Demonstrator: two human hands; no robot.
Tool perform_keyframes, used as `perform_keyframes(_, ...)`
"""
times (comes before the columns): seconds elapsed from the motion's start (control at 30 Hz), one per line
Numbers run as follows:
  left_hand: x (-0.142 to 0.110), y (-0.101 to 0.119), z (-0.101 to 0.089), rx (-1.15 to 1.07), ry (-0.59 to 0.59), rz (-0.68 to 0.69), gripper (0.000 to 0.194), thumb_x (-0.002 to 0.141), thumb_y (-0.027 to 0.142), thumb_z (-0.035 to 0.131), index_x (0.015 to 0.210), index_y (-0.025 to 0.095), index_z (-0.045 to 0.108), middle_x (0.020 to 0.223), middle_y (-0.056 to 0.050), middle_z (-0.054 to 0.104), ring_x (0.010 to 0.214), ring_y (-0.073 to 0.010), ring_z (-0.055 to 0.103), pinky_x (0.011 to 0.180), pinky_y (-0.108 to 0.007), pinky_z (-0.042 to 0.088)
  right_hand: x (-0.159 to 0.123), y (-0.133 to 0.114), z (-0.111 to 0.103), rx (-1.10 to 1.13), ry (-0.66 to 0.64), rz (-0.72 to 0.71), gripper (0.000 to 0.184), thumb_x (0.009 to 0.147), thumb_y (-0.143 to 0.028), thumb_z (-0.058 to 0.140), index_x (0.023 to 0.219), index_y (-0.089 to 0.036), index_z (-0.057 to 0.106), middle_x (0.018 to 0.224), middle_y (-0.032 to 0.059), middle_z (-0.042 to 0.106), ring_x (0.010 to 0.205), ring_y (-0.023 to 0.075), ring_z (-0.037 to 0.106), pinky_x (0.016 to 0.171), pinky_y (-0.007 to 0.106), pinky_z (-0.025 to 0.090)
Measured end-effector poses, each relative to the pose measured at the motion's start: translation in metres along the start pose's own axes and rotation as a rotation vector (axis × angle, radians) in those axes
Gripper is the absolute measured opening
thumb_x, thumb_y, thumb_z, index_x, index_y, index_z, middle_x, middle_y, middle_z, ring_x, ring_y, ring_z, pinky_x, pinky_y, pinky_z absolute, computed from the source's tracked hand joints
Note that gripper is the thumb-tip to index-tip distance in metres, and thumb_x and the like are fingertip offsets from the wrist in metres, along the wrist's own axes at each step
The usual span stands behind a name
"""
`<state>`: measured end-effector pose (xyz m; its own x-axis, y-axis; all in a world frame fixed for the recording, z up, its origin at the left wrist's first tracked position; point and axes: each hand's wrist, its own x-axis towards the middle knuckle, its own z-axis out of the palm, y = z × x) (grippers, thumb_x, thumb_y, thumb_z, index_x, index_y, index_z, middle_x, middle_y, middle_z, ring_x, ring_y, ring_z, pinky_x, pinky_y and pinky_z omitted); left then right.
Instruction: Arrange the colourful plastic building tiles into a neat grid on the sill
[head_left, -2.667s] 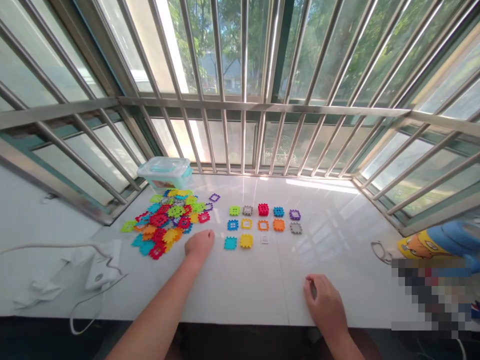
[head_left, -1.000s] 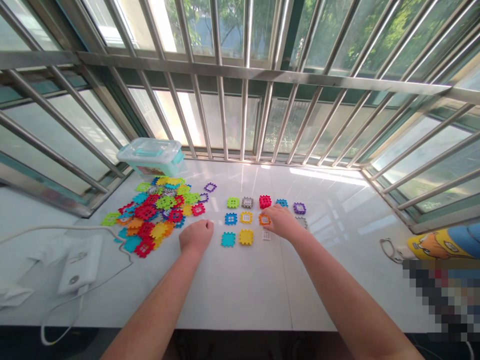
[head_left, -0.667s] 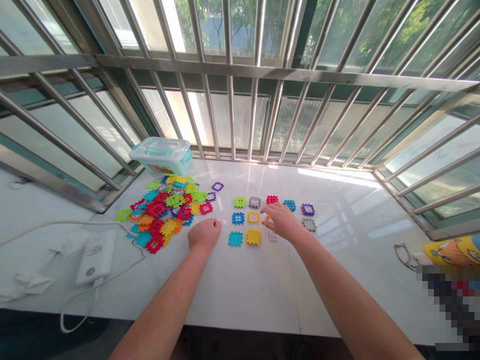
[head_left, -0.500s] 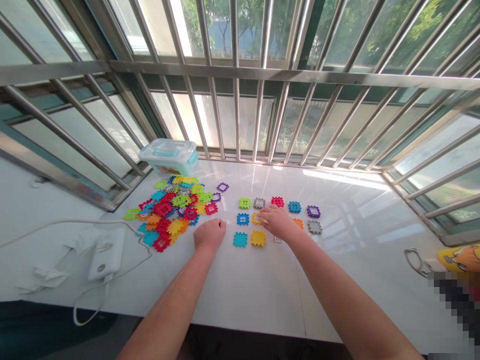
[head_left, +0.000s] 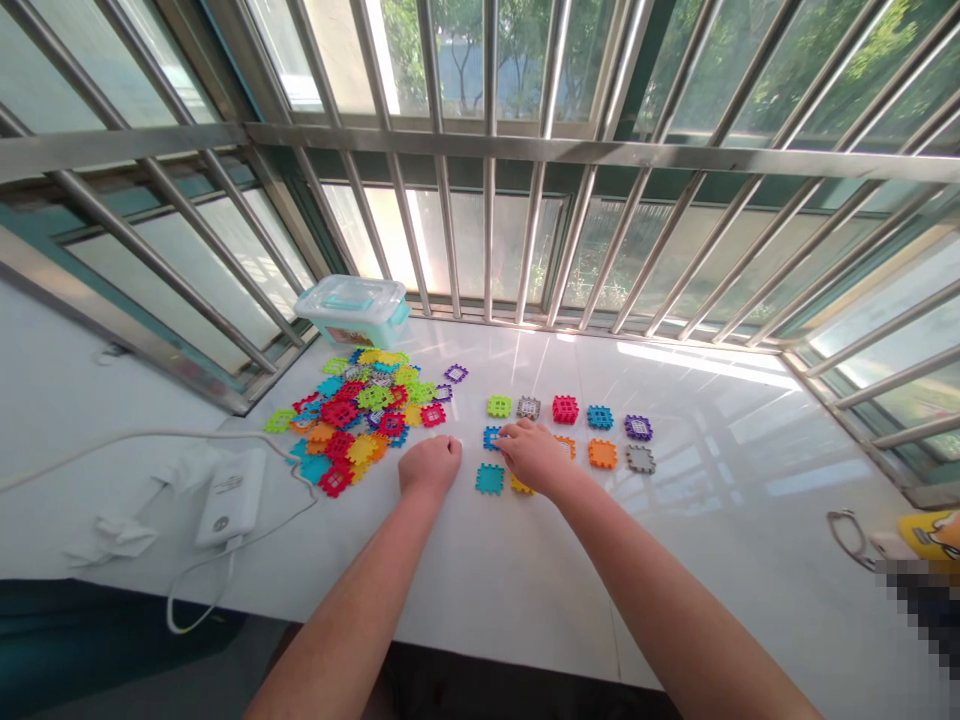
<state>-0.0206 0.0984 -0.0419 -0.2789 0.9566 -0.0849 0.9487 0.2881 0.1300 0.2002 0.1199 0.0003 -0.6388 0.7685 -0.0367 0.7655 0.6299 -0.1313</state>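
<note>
A: "Where's the blue piece (head_left: 490,438) by your right hand (head_left: 531,455)?"

B: "On the table (head_left: 525,570), between the green piece (head_left: 499,406) and the cyan piece (head_left: 490,479). Your right fingers are at its edge; I can't tell whether they grasp it, as the hand hides the contact."

A: "How do you handle it well?"

B: "Pinch 2 opposite edges, and lift your palm clear of the yellow piece (head_left: 522,485). Your left hand (head_left: 430,466) is clenched beside the pile (head_left: 352,420), safely out of your way."
</note>
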Motion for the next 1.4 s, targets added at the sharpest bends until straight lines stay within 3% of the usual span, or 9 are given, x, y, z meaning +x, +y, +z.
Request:
perform_keyframes(0.2,0.0,-0.001,0.002,-0.009,0.003,0.011,0.049,0.103,0.039,0.035,0.102,0.021,0.08,0.095,-0.015,0.079,0.091,-0.0288,0.075,0.076,-0.035,0.049,0.006,-0.017,0.007,-0.022,0.004,0.039,0.026,0.104,-0.023,0.054,0.12,-0.026,0.074,0.127,0.0092,0.07,0.113,0.027,0.057,0.09,0.037,0.045)
perform_keyframes(0.33,-0.001,-0.001,0.002,-0.013,0.024,-0.017,0.046,0.103,0.041,0.037,0.12,0.017,0.072,0.095,-0.015,0.078,0.089,-0.0299,0.075,0.076,-0.036,0.051,-0.009,-0.029,0.008,0.054,0.151,0.044,0.031,0.103,-0.021,0.055,0.129,-0.025,0.069,0.136,0.0096,0.066,0.119,0.0278,0.057,0.096,0.04,0.047)
perform_keyframes(0.57,-0.002,-0.001,0.001,-0.088,0.093,-0.041,0.065,0.103,0.04,0.041,0.162,0.013,0.036,0.111,-0.018,0.077,0.098,-0.0318,0.075,0.079,-0.038,0.053,-0.114,-0.051,0.027,0.387,0.399,0.057,0.025,0.103,-0.016,0.052,0.119,-0.024,0.069,0.118,0.0093,0.068,0.104,0.0228,0.064,0.093,0.038,0.053)
perform_keyframes(0.7,0.0,-0.001,0.002,-0.102,0.064,-0.04,0.057,0.103,0.04,0.042,0.155,0.017,0.045,0.11,-0.017,0.077,0.098,-0.0317,0.075,0.079,-0.038,0.052,-0.179,-0.055,0.05,0.488,0.423,0.18,0.024,0.104,-0.017,0.051,0.117,-0.026,0.068,0.113,0.0079,0.068,0.103,0.0214,0.067,0.091,0.034,0.055)
perform_keyframes(0.8,0.0,-0.002,0.002,-0.114,0.07,-0.03,0.048,0.103,0.039,0.041,0.145,0.02,0.053,0.11,-0.015,0.077,0.096,-0.0312,0.075,0.078,-0.037,0.052,-0.205,-0.055,0.066,0.491,0.441,0.294,0.02,0.105,-0.021,0.05,0.112,-0.025,0.067,0.1,0.0049,0.068,0.089,0.0185,0.068,0.083,0.03,0.054)
perform_keyframes(0.9,-0.002,-0.003,0.001,-0.132,0.07,-0.024,0.041,0.103,0.04,0.043,0.138,0.023,0.056,0.108,-0.013,0.078,0.095,-0.0304,0.074,0.076,-0.036,0.051,-0.206,-0.055,0.074,0.419,0.441,0.353,0.02,0.105,-0.025,0.049,0.108,-0.025,0.068,0.09,0.003,0.069,0.082,0.0183,0.068,0.078,0.029,0.052)
perform_keyframes(1.2,-0.009,-0.014,0.001,-0.254,0.071,0.005,0.027,0.102,0.042,0.048,0.12,0.029,0.064,0.097,-0.005,0.077,0.089,-0.0241,0.072,0.072,-0.029,0.043,-0.186,-0.053,0.07,0.387,0.324,0.525,0.026,0.1,-0.03,0.048,0.107,-0.027,0.072,0.097,0.0036,0.078,0.082,0.0206,0.073,0.074,0.029,0.049)
perform_keyframes(1.33,-0.001,-0.028,-0.001,-0.41,0.13,-0.089,0.064,0.092,0.053,0.064,0.145,0.02,0.052,0.098,-0.006,0.075,0.09,-0.0239,0.071,0.071,-0.03,0.044,-0.187,-0.054,0.071,0.388,0.327,0.548,0.025,0.099,-0.03,0.049,0.106,-0.028,0.073,0.094,0.0025,0.078,0.078,0.0199,0.073,0.072,0.029,0.047)
perform_keyframes(1.4,0.006,-0.035,-0.004,-0.437,0.082,-0.09,0.083,0.086,0.061,0.069,0.152,0.016,0.048,0.096,-0.006,0.073,0.088,-0.0244,0.071,0.069,-0.03,0.043,-0.187,-0.054,0.071,0.401,0.323,0.551,0.025,0.099,-0.03,0.049,0.106,-0.028,0.073,0.092,0.0023,0.077,0.078,0.0199,0.072,0.071,0.029,0.046)
